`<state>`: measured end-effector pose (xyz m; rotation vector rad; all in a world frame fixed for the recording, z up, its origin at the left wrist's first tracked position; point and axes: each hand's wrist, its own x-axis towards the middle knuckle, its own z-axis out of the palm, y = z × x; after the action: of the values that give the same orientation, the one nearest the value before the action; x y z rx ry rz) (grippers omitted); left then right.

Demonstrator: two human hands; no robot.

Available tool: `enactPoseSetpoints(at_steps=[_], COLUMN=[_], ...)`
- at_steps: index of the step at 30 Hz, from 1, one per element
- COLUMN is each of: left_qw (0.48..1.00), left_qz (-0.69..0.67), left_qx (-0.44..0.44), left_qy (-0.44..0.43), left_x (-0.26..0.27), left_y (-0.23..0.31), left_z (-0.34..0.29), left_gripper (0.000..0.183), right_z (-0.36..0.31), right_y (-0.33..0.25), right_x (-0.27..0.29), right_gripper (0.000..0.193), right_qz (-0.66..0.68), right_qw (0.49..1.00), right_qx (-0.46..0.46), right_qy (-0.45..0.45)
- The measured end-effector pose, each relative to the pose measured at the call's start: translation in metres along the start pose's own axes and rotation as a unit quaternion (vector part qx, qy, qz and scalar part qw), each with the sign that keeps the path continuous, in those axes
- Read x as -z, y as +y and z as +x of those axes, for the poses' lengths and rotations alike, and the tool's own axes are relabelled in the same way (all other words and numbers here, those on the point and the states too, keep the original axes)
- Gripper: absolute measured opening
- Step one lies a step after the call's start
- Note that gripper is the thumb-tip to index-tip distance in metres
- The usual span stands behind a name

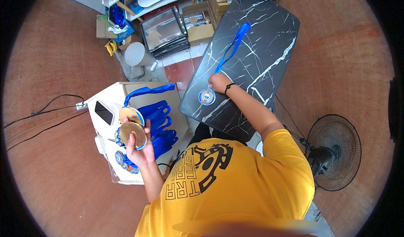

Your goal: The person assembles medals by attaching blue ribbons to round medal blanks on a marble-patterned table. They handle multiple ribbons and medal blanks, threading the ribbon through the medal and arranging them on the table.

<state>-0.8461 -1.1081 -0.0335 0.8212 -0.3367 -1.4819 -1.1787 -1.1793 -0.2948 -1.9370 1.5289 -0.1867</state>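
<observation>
My left hand [141, 150] is closed around two round gold medals [132, 127], and I hold them up over an open cardboard box [107, 96]; a blue ribbon [147, 90] curves away from the upper medal across the box. Inside the box lie many more folded blue ribbons [162, 125], and some small medals [124, 161] sit near its front edge, just under my wrist. My right hand [219, 82] rests on a black table [269, 39] with white marble veins; the fingers are bent on another medal [207, 97], round with a blue rim, which lies flat near the table's edge. Its long blue ribbon [233, 45] stretches straight over the tabletop away from me. On this wrist I wear a dark band [229, 87]. The table surface looks smooth and shiny, the box is matte and pale. The floor [54, 68] is reddish brown and a little rough. Behind the box and table stand a stack of dark framed trays [164, 33], a white ribbed container [135, 54] and small cartons [201, 31]. A black cable [46, 106] runs over the floor at my left, and a black fan [334, 150] stands at my right.
</observation>
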Motion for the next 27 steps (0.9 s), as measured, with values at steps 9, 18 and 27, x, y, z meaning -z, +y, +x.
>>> enactPoseSetpoints(at_steps=[9,18,27], left_qw=[1.0,0.999,0.999], left_qz=[-0.001,0.023,0.013], left_qx=[0.0,0.033,0.036], left_qy=[0.005,0.006,0.006], left_x=[0.0,0.004,0.005], left_y=[0.001,-0.007,-0.006], left_z=[0.002,0.001,0.001], left_gripper=[0.061,0.062,0.061], right_z=[-0.027,-0.055,-0.046], right_y=[0.001,-0.022,-0.01], right_x=[0.004,0.003,0.006], right_gripper=[0.008,0.004,0.007], right_qz=[0.206,0.642,0.58], right_qw=[0.978,0.763,0.806], right_qx=[-0.016,0.069,-0.061], right_qy=[0.006,0.027,-0.098])
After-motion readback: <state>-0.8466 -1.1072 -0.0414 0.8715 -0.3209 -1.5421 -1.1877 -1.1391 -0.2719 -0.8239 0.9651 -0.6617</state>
